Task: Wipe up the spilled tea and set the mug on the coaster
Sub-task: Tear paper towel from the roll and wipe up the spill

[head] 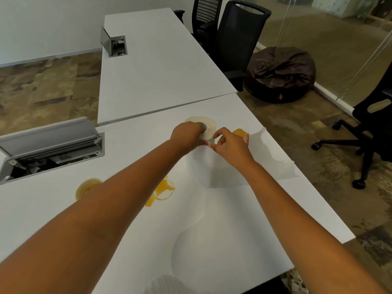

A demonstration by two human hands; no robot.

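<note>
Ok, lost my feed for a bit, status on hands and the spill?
Left hand on paper towel roll, right hand pinching a sheet. Tea puddles unwiped on table. Mug not identifiable. Nothing blocking.

The worktop (191, 219) is smooth, matt white laminate. On it a roll of soft white paper towel (209, 126) trails a thin, slightly crinkled sheet (273, 153) to the right. The spilled tea (163, 188) lies as glossy amber liquid. The cable hatch (48, 136) on the left looks like brushed grey metal. The far beanbag (280, 74) has a shiny, creased dark cover.
</note>
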